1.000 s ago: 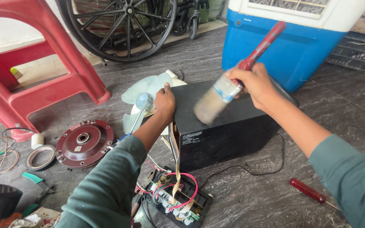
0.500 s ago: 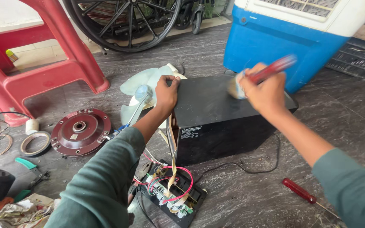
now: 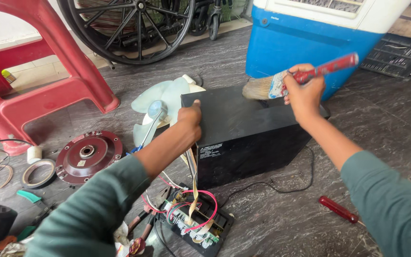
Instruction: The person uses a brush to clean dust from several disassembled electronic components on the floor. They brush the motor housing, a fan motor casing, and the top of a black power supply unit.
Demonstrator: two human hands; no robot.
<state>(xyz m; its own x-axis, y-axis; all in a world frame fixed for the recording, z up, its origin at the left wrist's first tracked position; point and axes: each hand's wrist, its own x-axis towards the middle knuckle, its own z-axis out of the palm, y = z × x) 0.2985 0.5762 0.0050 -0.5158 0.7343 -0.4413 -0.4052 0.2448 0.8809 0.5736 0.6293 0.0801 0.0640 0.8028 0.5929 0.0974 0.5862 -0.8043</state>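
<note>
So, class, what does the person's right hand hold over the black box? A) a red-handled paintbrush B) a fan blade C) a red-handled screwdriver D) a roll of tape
A: the right hand grips a red-handled paintbrush, its bristles at the top of the black box; the screwdriver lies on the floor.

Matt black metal casing [image 3: 243,128], smooth-faced; brush [image 3: 300,78] above it, glossy red handle and coarse tan bristles; glossy red plastic-handled screwdriver [image 3: 338,209] on rough grey stone floor [image 3: 272,223] beside it.
</note>
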